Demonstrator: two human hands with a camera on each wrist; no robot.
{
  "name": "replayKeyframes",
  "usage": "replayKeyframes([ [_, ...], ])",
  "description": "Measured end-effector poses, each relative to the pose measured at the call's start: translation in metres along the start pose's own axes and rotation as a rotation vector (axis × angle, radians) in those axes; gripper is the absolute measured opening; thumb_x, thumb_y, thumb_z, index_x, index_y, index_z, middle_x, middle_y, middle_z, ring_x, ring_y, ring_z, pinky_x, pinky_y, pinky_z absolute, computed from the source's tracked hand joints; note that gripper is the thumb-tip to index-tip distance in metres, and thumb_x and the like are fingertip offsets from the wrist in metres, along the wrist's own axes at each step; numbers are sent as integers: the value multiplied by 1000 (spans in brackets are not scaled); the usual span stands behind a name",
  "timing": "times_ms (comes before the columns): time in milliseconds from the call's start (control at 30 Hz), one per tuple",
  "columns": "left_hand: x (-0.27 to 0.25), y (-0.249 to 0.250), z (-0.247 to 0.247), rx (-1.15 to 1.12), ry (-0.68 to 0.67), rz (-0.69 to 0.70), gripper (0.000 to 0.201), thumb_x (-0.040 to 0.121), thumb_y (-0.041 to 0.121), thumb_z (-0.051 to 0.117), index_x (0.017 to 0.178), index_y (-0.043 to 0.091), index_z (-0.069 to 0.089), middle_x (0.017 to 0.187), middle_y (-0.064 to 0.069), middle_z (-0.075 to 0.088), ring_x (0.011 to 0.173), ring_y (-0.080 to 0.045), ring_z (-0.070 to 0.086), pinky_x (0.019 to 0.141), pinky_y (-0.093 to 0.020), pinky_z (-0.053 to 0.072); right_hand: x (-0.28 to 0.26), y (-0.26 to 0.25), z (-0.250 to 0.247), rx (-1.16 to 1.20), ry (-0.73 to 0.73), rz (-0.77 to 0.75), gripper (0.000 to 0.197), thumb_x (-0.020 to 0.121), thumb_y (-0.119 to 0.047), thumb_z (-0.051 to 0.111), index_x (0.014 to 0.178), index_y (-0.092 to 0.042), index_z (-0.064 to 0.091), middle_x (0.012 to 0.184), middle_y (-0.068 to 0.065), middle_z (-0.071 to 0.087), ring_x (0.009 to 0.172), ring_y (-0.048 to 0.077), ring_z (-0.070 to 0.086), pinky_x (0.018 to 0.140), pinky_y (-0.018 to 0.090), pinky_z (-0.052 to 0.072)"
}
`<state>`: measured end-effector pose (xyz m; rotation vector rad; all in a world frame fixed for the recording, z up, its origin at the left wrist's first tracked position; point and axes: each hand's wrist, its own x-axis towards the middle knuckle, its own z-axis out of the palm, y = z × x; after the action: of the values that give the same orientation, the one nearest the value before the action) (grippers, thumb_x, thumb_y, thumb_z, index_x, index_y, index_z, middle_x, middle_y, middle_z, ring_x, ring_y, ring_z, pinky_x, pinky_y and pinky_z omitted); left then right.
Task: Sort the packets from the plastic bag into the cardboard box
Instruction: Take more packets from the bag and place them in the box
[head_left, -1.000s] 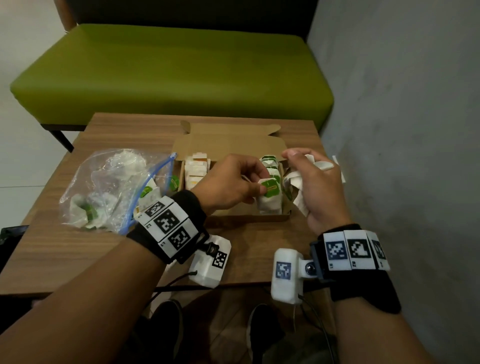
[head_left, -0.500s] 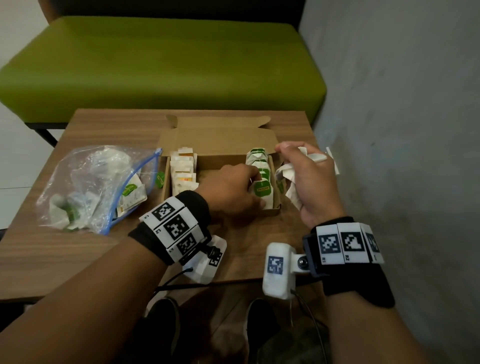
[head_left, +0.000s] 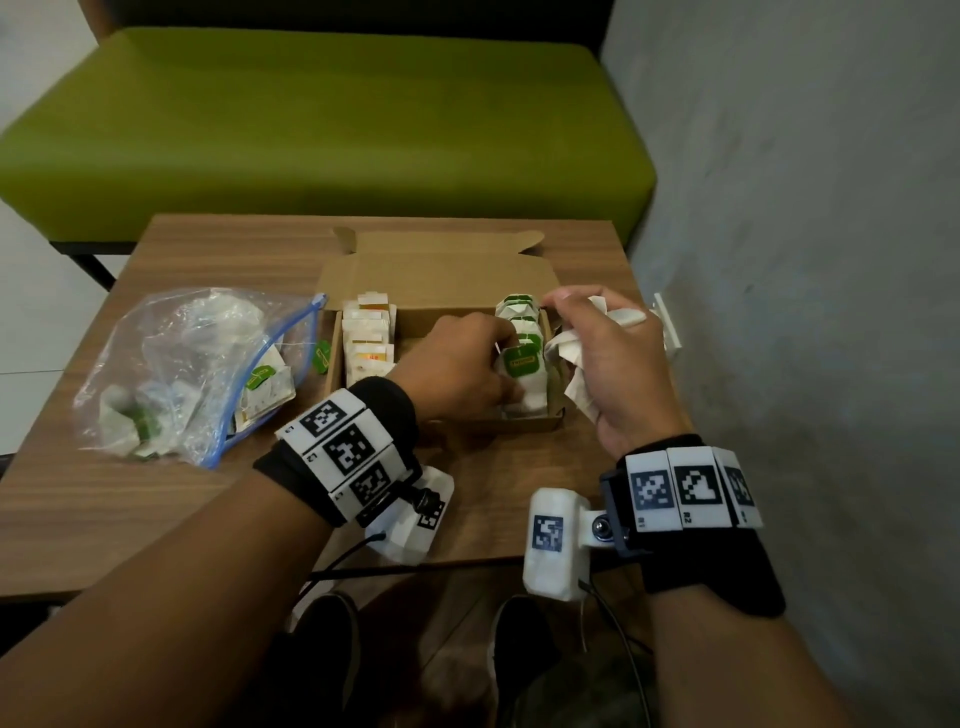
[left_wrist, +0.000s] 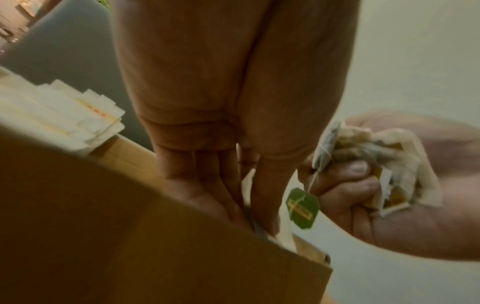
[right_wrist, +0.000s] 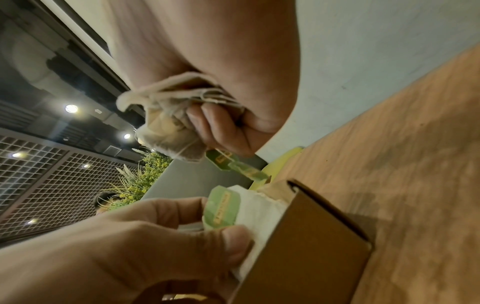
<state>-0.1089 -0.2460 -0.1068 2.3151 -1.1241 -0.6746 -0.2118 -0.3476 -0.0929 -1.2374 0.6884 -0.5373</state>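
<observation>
Left hand (head_left: 457, 364) lowered into cardboard box (head_left: 431, 280), pinching white green-tagged packet (head_left: 522, 371)

Illumination is dim and even in the head view, with a soft shadow on the table (head_left: 156, 488) beneath both forearms, and straight lines bow toward the frame edges from wide-angle distortion. The left wrist view is warm-tinted and soft, and the cardboard box (left_wrist: 130, 246) nearest the lens is blurred. In the right wrist view, round ceiling lights (right_wrist: 71, 108) left of the box glare as bright spots, and the near hand is out of focus.
</observation>
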Motion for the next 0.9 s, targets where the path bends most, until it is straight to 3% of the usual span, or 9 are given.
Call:
replayKeyframes([
  [67, -1, 0, -2, 14, -43, -9, 26, 81, 29, 78, 93, 28, 55, 89, 9, 59, 90, -14, 61, 77, -28, 47, 1, 0, 1, 4, 8, -2, 12, 93, -10, 67, 82, -15, 70, 71, 0, 72, 65, 15, 68, 57, 28, 55],
  [167, -1, 0, 7, 58, -65, -33, 36, 80, 33, 79, 109, 24, 61, 106, 1, 63, 96, -18, 61, 83, -35, 54, 0, 2, 2, -8, 2, 5, 16, 92, -10, 68, 78, -18, 71, 73, 3, 72, 68, 17, 68, 62, 33, 55],
  [433, 3, -1, 17, 86, 9, 11, 38, 78, 32, 81, 109, 19, 62, 109, -4, 64, 90, -17, 58, 69, -25, 45, -1, 2, 1, -34, 6, 16, 12, 92, -12, 68, 81, -17, 71, 71, 2, 71, 63, 14, 66, 54, 27, 53],
  [567, -3, 2, 8, 118, 29, 35, 36, 79, 44, 77, 102, 20, 62, 97, 2, 64, 84, -12, 59, 71, -27, 51, -3, 2, 1, -54, -45, 6, 17, 96, -26, 66, 89, -11, 69, 68, 2, 69, 60, 15, 64, 55, 28, 53],
  [633, -8, 0, -6, 112, 134, 52, 27, 85, 46, 70, 93, 21, 62, 87, 4, 65, 79, -12, 61, 72, -31, 54, -3, 2, 3, -61, -67, 3, 28, 99, -35, 61, 89, -10, 67, 62, -2, 67, 54, 10, 63, 51, 24, 51],
  [700, -13, -3, -24, -29, 262, 49, 15, 92, 36, 64, 88, 22, 64, 79, 6, 68, 73, -12, 65, 69, -33, 56, -1, 4, 6, -49, -85, 19, 41, 100, -46, 53, 88, -10, 68, 72, 8, 70, 62, 16, 66, 61, 29, 55],
  [767, -18, -4, -37, -300, 344, 53, 16, 96, 28, 59, 85, 18, 65, 72, 6, 71, 64, -9, 68, 60, -25, 53, 2, 6, 12, -15, -115, 58, 53, 101, -56, 44, 88, -11, 69, 84, 20, 70, 74, 27, 69, 76, 40, 55],
  [833, -25, -2, -45, -504, 334, 80, 24, 98, 31, 58, 87, 11, 66, 72, 2, 72, 61, -9, 66, 55, -19, 49, 4, 9, 17, 14, -150, 95, 59, 102, -60, 35, 90, -13, 68, 82, 21, 70, 74, 27, 70, 79, 41, 53],
  [900, -27, -4, -44, -510, 315, 122, 22, 94, 35, 63, 93, 13, 67, 83, -1, 72, 63, -10, 66, 56, -19, 49, 4, 13, 22, 34, -181, 126, 55, 104, -56, 34, 92, -13, 68, 81, 17, 72, 77, 25, 70, 78, 40, 54],
])
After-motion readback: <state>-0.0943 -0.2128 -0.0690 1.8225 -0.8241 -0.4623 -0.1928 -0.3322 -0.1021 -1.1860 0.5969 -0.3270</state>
